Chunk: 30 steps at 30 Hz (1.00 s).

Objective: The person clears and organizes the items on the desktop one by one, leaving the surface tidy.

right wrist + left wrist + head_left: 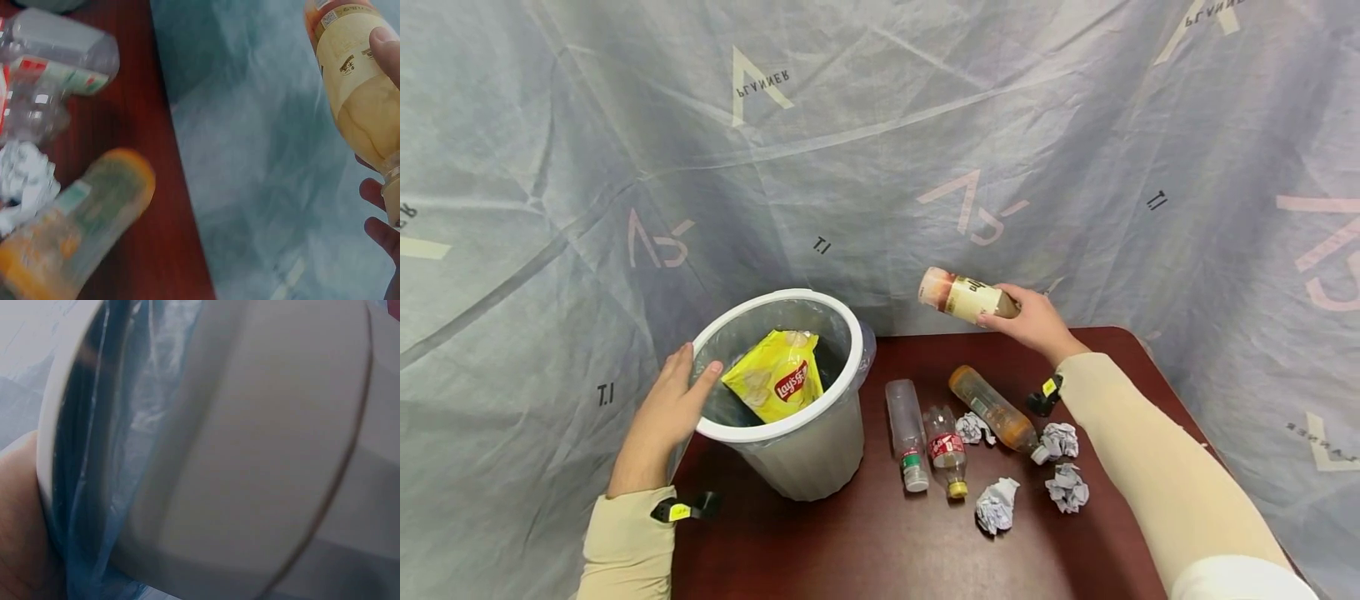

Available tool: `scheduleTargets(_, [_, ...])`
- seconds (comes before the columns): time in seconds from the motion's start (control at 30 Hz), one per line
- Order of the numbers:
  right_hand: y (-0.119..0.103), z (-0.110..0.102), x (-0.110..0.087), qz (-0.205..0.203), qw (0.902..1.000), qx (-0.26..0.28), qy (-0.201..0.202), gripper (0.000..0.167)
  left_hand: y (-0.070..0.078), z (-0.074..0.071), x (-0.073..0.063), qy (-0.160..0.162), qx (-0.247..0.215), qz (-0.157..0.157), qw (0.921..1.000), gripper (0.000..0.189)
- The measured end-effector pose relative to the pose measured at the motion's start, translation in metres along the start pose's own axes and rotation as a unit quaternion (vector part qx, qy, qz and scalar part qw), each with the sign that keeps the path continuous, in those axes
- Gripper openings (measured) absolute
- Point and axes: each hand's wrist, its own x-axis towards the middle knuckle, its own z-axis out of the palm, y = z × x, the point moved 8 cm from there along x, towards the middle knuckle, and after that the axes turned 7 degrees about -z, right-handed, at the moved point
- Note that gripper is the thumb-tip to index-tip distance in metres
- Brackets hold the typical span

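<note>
My left hand (672,400) holds the rim of a white trash can (812,454), its thumb over the edge and its fingers along the outer side. A clear plastic liner (119,462) hangs over the can's rim. Inside the can lies a yellow Lay's chip bag (778,379). In the air above the table's far edge, my right hand (1033,321) grips a plastic bottle (962,296) with a cream label, tilted with its base toward the can. The right wrist view shows the thumb across the bottle's label and fingers near its cap.
On the dark red table (925,550) lie a clear bottle (904,425), a red-labelled bottle (945,446) with a yellow cap, and an orange-ended bottle (992,404). Several crumpled paper balls (997,506) lie around them. A grey printed cloth (865,208) hangs behind.
</note>
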Motion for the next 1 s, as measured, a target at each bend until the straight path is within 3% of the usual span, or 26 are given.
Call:
scheduleTargets(0.57, [-0.112,0.029,0.045,-0.092,0.9944,0.051,-0.012,0.070,0.000,0.003,0.001,-0.002,0.004,-0.004,1.0000,0.089])
scheduleTargets(1.0, [-0.196,0.058,0.059,-0.175,0.9833,0.013,-0.047,0.068,0.001,0.001,0.000,-0.006,0.004,-0.004,1.0000,0.086])
